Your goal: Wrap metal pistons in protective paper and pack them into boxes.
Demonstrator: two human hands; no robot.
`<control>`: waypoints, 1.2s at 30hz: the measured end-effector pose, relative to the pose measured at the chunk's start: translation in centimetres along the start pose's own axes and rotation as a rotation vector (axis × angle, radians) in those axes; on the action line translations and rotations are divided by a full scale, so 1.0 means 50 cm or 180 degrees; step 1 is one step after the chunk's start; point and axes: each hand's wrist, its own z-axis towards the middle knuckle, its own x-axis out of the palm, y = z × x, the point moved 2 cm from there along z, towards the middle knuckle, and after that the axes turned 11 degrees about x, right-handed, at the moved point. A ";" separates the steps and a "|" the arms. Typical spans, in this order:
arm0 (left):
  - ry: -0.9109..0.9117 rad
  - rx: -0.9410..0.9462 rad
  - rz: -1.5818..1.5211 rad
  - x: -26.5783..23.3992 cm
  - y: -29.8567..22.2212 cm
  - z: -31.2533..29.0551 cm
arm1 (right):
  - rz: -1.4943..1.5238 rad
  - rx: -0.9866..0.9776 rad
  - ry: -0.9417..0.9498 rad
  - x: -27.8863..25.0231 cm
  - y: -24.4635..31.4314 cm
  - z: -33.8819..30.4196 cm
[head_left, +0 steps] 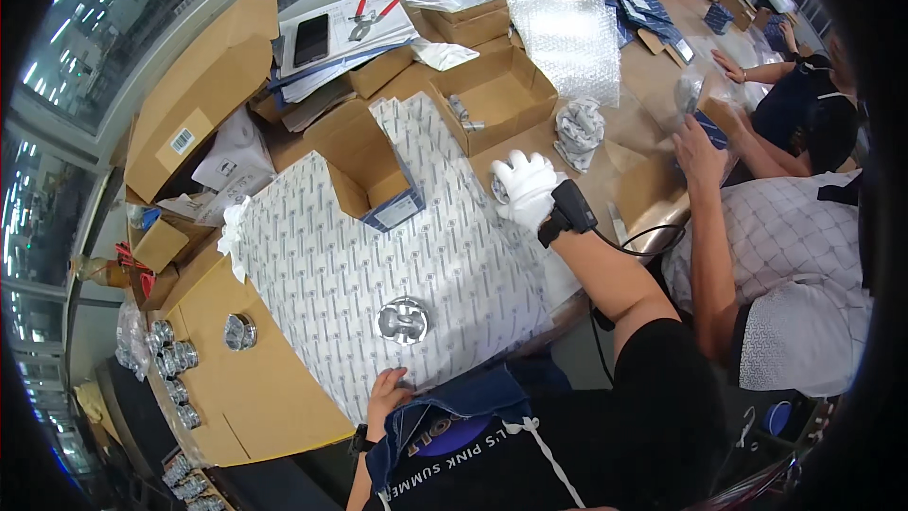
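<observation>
My left hand [386, 393], bare, rests at the near edge of the patterned wrapping paper [331, 255], fingers stretched out and holding nothing. Just beyond its fingertips a silver piston [403, 321] lies on the paper, its hollow side facing up. My right hand [526, 191] wears a white glove and a dark wrist strap. Its fingers curl over a greyish thing at the paper's right edge; the glove hides most of it, so its kind does not show. Beyond that hand stands an open cardboard box [511, 99] with small metal pins [463, 112] inside.
An empty open box [374, 170] stands on the paper. Several pistons [175, 358] line the left edge, one piston [240, 331] apart on cardboard. A phone [312, 41] and red-handled pliers [369, 21] lie on papers. Bubble wrap [572, 33] and crumpled paper [579, 132] sit right. Co-workers [757, 255] work alongside.
</observation>
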 end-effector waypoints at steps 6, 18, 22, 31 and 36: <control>-0.0070 -0.0133 0.0066 0.021 0.012 -0.029 | -0.0335 0.0313 -0.0470 -0.007 -0.119 0.047; 0.0026 -0.0326 0.0064 0.013 0.006 -0.020 | -0.0303 0.1029 -0.0761 0.001 -0.487 0.224; -0.0033 -0.0438 0.0063 0.002 -0.014 0.008 | -0.0485 0.1845 -0.0433 -0.031 -0.523 0.246; -0.0208 -0.0808 -0.0137 -0.022 -0.070 0.040 | -0.1104 0.2029 -0.0979 -0.104 -0.356 0.226; -0.0186 -0.0594 0.0103 -0.041 -0.093 0.068 | 0.1960 -0.0052 -0.1005 -0.120 -0.163 0.168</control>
